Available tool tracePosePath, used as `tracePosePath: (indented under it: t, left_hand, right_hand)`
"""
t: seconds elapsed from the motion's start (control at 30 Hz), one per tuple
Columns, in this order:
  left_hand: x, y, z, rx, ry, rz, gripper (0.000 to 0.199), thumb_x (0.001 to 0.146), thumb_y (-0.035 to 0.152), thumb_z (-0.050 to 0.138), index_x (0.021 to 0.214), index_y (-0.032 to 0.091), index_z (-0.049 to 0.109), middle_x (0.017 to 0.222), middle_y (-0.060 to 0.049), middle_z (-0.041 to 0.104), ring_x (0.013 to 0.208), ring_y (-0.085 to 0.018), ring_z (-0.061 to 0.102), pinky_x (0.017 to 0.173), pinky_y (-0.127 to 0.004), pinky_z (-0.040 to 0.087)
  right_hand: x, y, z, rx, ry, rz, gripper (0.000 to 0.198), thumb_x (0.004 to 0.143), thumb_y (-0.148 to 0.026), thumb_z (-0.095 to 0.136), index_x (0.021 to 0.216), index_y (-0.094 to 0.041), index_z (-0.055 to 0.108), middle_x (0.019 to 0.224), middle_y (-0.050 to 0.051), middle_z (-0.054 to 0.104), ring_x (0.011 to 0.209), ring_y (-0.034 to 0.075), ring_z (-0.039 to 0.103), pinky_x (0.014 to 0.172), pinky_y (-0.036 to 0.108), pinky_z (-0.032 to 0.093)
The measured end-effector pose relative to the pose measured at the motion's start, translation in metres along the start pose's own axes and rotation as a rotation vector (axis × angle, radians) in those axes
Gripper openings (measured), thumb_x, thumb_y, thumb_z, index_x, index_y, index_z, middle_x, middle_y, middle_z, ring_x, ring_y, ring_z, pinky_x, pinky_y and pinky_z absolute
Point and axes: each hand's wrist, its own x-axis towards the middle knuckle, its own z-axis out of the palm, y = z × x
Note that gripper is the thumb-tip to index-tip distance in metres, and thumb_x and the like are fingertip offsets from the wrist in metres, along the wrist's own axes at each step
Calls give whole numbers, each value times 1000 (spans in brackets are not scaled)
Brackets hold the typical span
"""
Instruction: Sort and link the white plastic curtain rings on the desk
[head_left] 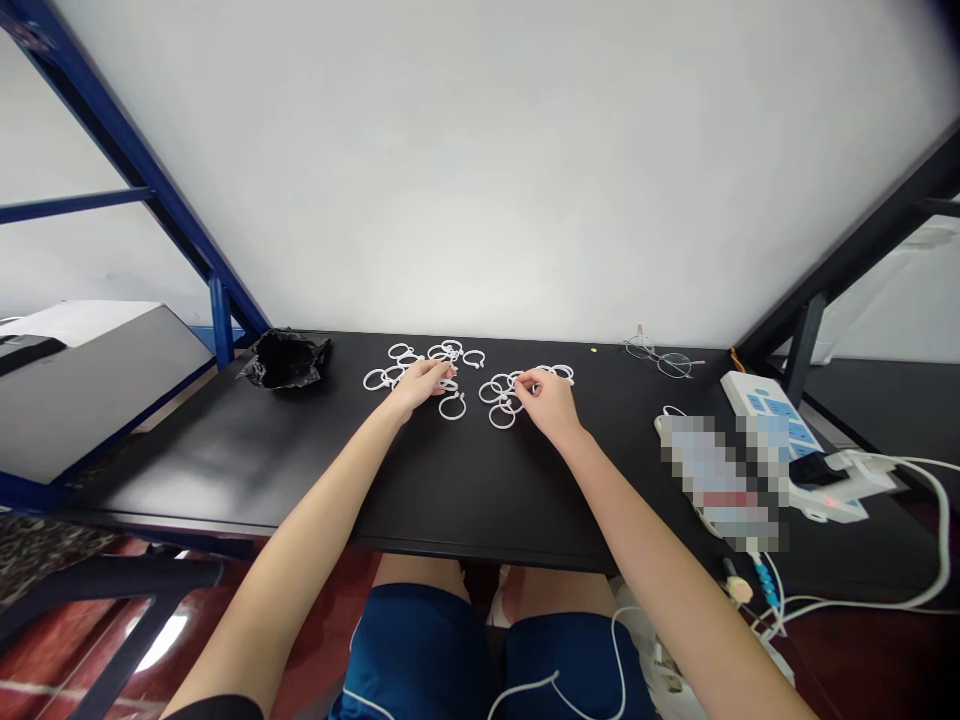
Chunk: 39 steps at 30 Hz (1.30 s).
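Two loose groups of white shower curtain rings, open hoops with small knobs at their ends, lie on the black table. My left hand (420, 386) reaches into the left group, its fingertips closed on a ring there. One curtain ring (452, 406) lies just in front of these fingers, and others spread behind and to the left. Over the right group, my right hand (549, 404) has thumb and forefinger pinched together on a ring, partly hidden by the fingers. A curtain ring (502, 416) rests below the pinch, and more show behind the hand.
A crumpled black plastic bag (286, 360) stands open at the table's back left. Eyeglasses (660, 357) lie at the back right. Nearer on the right are a blurred phone (701, 480), a white power strip (772, 408) and trailing cables. A white wall borders the table (465, 480).
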Motion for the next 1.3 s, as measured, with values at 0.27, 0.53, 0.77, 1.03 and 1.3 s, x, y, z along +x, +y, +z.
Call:
tracePosePath:
  t: [0.27, 0.53, 0.77, 1.03, 1.3]
  left_hand:
    - [0, 1, 0, 85, 93, 28, 46, 75, 60, 55, 59, 17, 51, 71, -4, 60, 76, -17, 58, 57, -23, 42]
    - [0, 1, 0, 111, 156, 78, 42, 76, 58, 57, 68, 17, 64, 62, -1, 58, 59, -14, 51, 53, -25, 37]
    - [1, 2, 2, 82, 222, 108, 49, 80, 65, 51, 66, 18, 57, 78, -5, 66, 57, -12, 47, 54, -25, 36]
    - [0, -1, 4, 52, 189, 164, 39, 82, 52, 54, 67, 17, 58, 61, 0, 54, 53, -10, 47, 53, -24, 37]
    - [-2, 2, 4, 90, 174, 161, 40, 80, 52, 56, 88, 16, 70, 77, -4, 64, 68, -14, 55, 56, -24, 40]
  right_hand:
    - [0, -1, 0, 8, -3, 9, 13, 79, -26, 56, 79, -21, 68, 79, 2, 70, 63, 15, 57, 59, 27, 42]
    - [0, 0, 1, 4, 3, -14, 13, 78, -24, 56, 78, -21, 68, 79, 2, 70, 65, 16, 58, 62, 27, 43]
    - [0, 0, 1, -1, 2, -10, 12, 78, -24, 56, 77, -21, 68, 79, 1, 70, 66, 16, 59, 62, 28, 44]
    - [-1, 0, 2, 13, -8, -7, 14, 79, -25, 55, 79, -21, 68, 80, 2, 70, 64, 15, 57, 61, 28, 43]
    - [-1, 0, 1, 16, -4, -11, 13, 78, -24, 56, 78, -21, 68, 79, 2, 70, 63, 15, 56, 61, 27, 43]
